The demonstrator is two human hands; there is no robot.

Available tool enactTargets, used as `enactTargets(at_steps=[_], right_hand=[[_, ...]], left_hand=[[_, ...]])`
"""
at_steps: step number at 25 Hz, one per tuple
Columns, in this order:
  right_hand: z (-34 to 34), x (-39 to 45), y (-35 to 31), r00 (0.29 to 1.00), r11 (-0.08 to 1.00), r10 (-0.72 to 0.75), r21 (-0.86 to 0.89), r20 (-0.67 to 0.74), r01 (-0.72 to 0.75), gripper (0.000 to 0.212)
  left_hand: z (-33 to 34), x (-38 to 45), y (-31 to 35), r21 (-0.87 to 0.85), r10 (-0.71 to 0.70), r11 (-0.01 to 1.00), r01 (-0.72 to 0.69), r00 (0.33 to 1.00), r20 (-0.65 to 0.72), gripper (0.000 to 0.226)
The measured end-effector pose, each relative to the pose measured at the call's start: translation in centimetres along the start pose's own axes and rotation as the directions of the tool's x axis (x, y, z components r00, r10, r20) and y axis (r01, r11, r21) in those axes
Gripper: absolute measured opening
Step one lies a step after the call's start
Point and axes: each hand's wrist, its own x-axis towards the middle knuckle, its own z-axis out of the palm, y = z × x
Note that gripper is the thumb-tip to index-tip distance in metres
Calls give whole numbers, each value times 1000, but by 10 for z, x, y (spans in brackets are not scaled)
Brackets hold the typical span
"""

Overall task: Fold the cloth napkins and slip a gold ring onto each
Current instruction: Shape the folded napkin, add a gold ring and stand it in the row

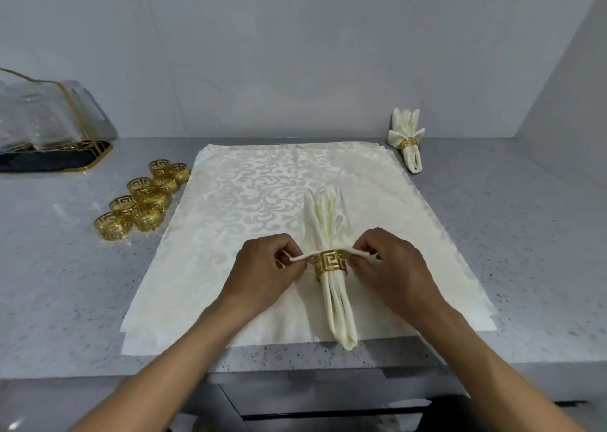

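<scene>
Where the grey counter (65,284) runs off the frame's left edge, clear gold-trimmed sheets (39,113) on a dark tray (56,159) are cut off and hard to read. Flat cream napkins (236,208) lie stacked before me, only their edges telling them apart; I cannot count them. On that stack the folded napkin (328,221) lies with its long axis running away from me, fanned tips far, rounded fold near. Its gold ring (330,264) wraps the middle. My left hand (267,272) pinches one side flap, my right hand (391,264) the other, knuckles hiding my fingertips. A finished napkin (406,129) lies far right. Spare rings (144,198) cluster left, overlapping.
</scene>
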Motion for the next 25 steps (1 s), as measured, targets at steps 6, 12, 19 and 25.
enactTargets(at_steps=[6, 12, 19, 25], right_hand=[[-19, -19, 3, 963, 984, -137, -82, 233, 160, 55], [-44, 2, -4, 977, 994, -6, 106, 214, -17, 37], [-27, 74, -12, 988, 917, -44, -386, 146, 98, 23], [-48, 4, 3, 949, 944, 312, -101, -40, -315, 29]], left_hand=[[-20, -15, 10, 153, 98, 973, -172, 913, 397, 60], [-33, 4, 13, 117, 68, 986, -115, 936, 346, 37], [-19, 73, 33, 387, 259, 866, -317, 946, 196, 33], [-47, -7, -9, 222, 76, 972, -75, 997, 4, 33]])
